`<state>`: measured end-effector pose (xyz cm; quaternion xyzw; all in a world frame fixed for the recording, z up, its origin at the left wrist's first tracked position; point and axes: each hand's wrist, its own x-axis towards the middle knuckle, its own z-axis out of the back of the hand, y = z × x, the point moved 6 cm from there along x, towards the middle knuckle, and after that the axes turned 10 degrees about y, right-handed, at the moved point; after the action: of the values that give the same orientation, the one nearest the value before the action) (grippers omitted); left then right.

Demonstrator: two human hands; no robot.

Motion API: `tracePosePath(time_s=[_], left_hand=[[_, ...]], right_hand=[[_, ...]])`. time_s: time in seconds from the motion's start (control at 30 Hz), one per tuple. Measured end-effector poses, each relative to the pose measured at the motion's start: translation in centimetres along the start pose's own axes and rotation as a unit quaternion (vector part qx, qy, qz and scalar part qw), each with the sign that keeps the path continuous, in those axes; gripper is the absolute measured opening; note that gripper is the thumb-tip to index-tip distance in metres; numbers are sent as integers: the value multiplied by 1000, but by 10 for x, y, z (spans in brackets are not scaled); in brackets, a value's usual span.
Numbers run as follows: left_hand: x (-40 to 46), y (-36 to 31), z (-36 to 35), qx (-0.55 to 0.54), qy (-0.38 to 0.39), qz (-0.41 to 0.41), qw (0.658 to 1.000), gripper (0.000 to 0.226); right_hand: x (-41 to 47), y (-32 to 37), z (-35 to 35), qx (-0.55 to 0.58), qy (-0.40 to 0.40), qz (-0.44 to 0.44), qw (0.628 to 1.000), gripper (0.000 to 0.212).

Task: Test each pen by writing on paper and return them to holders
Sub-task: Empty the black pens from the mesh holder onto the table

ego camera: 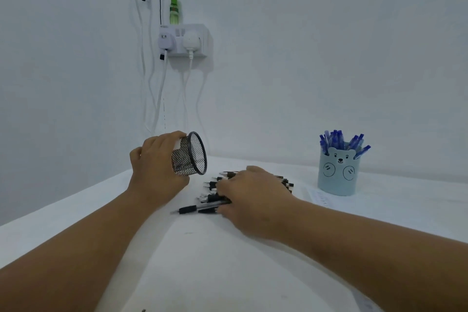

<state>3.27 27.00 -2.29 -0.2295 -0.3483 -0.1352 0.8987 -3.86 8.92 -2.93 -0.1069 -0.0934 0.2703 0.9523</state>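
The left hand (pixel 157 162) holds the black mesh cup (pixel 190 153) tipped on its side, fingers curled round it, its open mouth facing right. The cup looks empty. The black pens (pixel 215 190) lie in a pile on the white surface (pixel 202 261), just right of the cup. The right hand (pixel 253 195) rests on top of the pile with fingers bent down over the pens. It seems to be gathering them, but I cannot tell if it really grips any.

This looks like the start of testing the black pens: they are out of their cup and need to be tried one by one. Next, one pen should be picked out of the pile and taken to paper. A sheet of paper (pixel 319 197) peeks out by the blue bear cup (pixel 338 172), far to the right. The mesh cup should be stood up so pens can go back in.

The bear cup stands upright, full of blue pens (pixel 339 140).

The room has plain white walls. A wall socket (pixel 186 40) holds two plugs with white cords (pixel 159 99) hanging down. A green bottle (pixel 174 10) stands on top of it.
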Motion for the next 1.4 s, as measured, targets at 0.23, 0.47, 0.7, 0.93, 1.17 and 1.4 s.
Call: tracePosePath(time_s=[0.23, 0.47, 0.7, 0.93, 1.17, 1.4], left_hand=[[-5, -6, -2, 16, -15, -32, 999, 85], [-9, -22, 3, 15, -34, -54, 998, 87], [-11, -21, 1, 29, -22, -53, 998, 88], [-13, -24, 1, 34, -14, -65, 997, 85], [-16, -39, 3, 22, -25, -103, 994, 83], [-19, -57, 14, 8, -51, -137, 989, 86]], right_hand=[[-19, 7, 7, 55, -55, -3, 997, 21], [-24, 8, 7, 47, -45, -35, 997, 19], [-33, -4, 5, 47, -23, -70, 996, 20], [-44, -19, -3, 108, -45, -67, 991, 23], [-58, -23, 6, 102, -52, -32, 993, 26], [-72, -30, 13, 98, -58, -29, 993, 35]])
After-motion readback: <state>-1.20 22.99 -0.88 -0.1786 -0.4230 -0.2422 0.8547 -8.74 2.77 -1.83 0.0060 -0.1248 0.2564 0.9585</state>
